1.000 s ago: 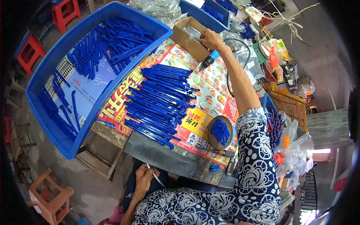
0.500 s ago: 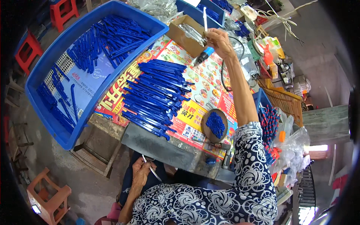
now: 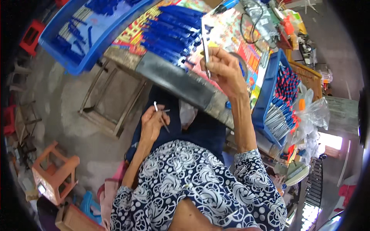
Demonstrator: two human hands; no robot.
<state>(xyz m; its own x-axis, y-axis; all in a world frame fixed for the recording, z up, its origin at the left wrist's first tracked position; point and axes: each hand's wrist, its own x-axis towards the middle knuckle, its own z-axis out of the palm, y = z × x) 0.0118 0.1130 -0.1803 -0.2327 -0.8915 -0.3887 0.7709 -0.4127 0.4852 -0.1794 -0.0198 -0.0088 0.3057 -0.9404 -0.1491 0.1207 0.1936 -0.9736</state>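
Over the lap, my left hand (image 3: pixel 153 123) is closed on a slim silvery metal strip, whose pale end pokes up past the fingers; a second thin piece crosses it. My right hand (image 3: pixel 225 71), raised above the table's front edge, pinches a long narrow silvery strip (image 3: pixel 204 36) that stands almost upright. Left of that strip lies a pile of long blue strips (image 3: pixel 169 32) on a printed sheet. A round dish (image 3: pixel 242 61) with small blue pieces is mostly hidden behind my right hand. The blue-and-black corded tool (image 3: pixel 226 6) lies at the far side.
A large blue tray (image 3: pixel 86 63) of blue strips overhangs the table's left side. Along the front edge runs a black pad (image 3: pixel 173 84). At right stands a blue crate (image 3: pixel 257 115) of metal rods, many red-and-blue ended. An orange stool (image 3: pixel 54 169) and wooden frame (image 3: pixel 111 104) stand at left.
My right hand has come back from beside the cardboard box toward me, carrying the silvery strip. My left hand has risen slightly with its strip. The view has tilted down toward my lap.
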